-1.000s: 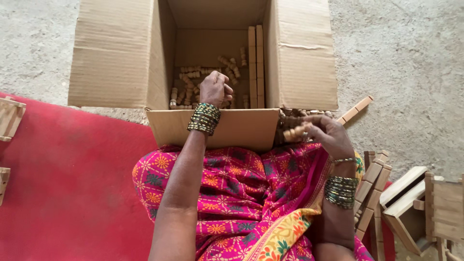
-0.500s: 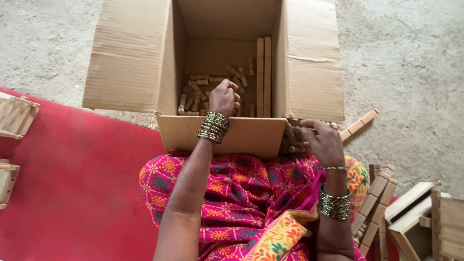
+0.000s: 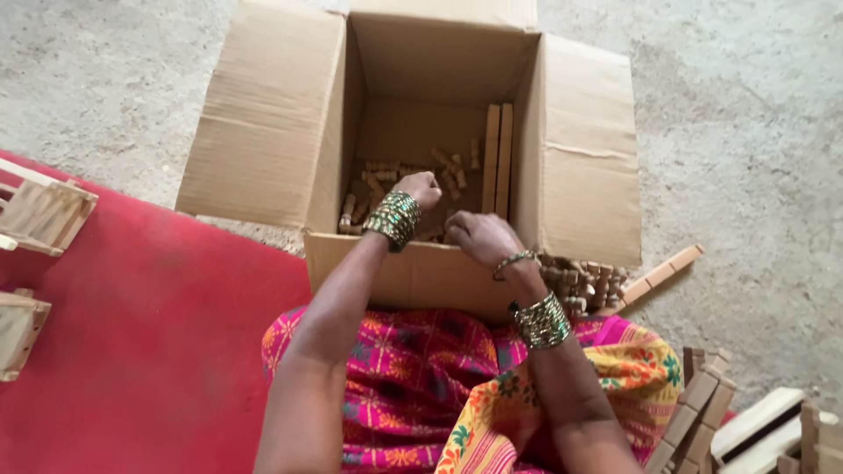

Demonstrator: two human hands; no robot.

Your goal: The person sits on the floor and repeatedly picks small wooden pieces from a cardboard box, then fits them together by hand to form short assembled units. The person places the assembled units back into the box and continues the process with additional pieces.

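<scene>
- Grip of the left hand [image 3: 420,188]: fingers curled into a loose fist down inside the cardboard box [image 3: 263,149], knuckles just over the small wooden pegs [image 3: 378,175]; whether it pinches a peg I cannot tell
- Grip of the right hand [image 3: 479,239]: fingers bent downward at the box's near wall, tips hidden inside, so what they clasp cannot be told
- Both wrists carry stacks of green and gold bangles [image 3: 392,218]
- The pegs lie scattered on the box floor, mostly toward its left and near side
- Two long wooden slats [image 3: 497,158] stand side by side against the right inner wall, just beside the right hand
- The box sits open on the concrete floor [image 3: 746,132], its flaps spread outward, its near wall touching the person's lap
- A heap of more wooden pegs [image 3: 584,281] rests by the right forearm, outside the box
- A red mat [image 3: 149,351] lies to the left with pale wooden frames [image 3: 39,211] on it
- More wooden pieces [image 3: 702,404] are stacked at lower right
</scene>
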